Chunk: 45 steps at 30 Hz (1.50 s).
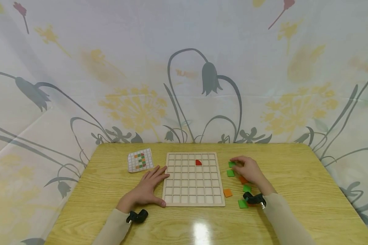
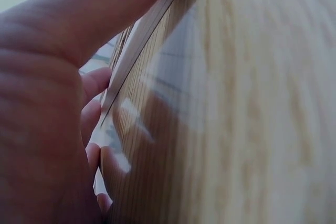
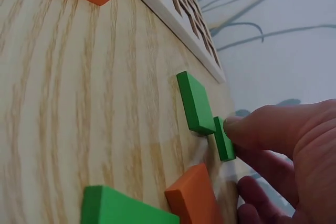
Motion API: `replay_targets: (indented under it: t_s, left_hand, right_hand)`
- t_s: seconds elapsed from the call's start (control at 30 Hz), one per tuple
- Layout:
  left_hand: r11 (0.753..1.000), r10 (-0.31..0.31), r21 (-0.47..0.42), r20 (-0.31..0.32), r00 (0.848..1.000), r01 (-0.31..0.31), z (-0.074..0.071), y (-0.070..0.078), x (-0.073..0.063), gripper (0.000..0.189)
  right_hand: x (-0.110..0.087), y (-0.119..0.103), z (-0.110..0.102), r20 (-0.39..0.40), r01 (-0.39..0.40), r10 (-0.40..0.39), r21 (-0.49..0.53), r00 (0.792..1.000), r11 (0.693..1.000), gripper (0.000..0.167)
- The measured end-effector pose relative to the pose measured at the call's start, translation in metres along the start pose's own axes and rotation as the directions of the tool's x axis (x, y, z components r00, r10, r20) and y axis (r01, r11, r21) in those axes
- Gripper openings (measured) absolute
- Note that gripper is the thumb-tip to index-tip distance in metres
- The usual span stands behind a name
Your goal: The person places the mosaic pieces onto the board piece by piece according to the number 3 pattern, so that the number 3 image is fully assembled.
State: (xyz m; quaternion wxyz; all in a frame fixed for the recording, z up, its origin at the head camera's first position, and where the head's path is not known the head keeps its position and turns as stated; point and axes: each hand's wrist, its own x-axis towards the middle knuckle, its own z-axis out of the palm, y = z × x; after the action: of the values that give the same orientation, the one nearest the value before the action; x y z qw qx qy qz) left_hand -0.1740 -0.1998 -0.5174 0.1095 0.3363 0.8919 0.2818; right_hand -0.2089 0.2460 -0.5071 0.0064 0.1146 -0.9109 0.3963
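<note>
A pale wooden grid board lies on the table, with a red quarter-round piece in one cell of its second row. My left hand rests at the board's left side, fingers spread along the edge and thumb at the near corner. Right of the board, my right hand pinches a small green square tile between thumb and fingers. Just nearer lies another green tile, its corner right by the pinched one. An orange-red tile sits below the right hand.
A card with a coloured grid pattern lies left of the board. Beside the board's right edge is an orange tile. More green tiles lie near the right wrist. A flower-patterned cloth hangs behind the table.
</note>
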Motion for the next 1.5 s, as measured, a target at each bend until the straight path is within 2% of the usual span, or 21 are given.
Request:
replay_targets:
  t_s: [0.27,0.83,1.17,1.5]
  left_hand:
    - [1.000,0.005,0.006,-0.008,1.000,-0.005,-0.0010,-0.0002,0.0011,0.106]
    - [1.000,0.020,0.005,-0.020,1.000,-0.020,-0.0013,0.0014,0.0000,0.104]
    - [1.000,0.011,0.005,-0.015,1.000,-0.011,0.0000,0.0006,0.0000,0.104]
    - [1.000,-0.003,-0.007,-0.009,1.000,0.003,-0.0005,0.0024,-0.0003,0.105]
  right_hand:
    - [0.0019,-0.0007,-0.0024,0.034,-0.048,0.048,0.017,0.998,0.999,0.030]
    - [0.0031,-0.0035,-0.0007,0.012,-0.042,0.043,-0.038,0.999,0.998,0.026]
    - [0.0053,-0.0035,0.0022,0.003,-0.088,0.089,-0.081,0.996,0.993,0.029]
    - [0.0071,0.0004,0.0059,-0.028,-0.103,0.102,-0.056,0.994,0.993,0.031]
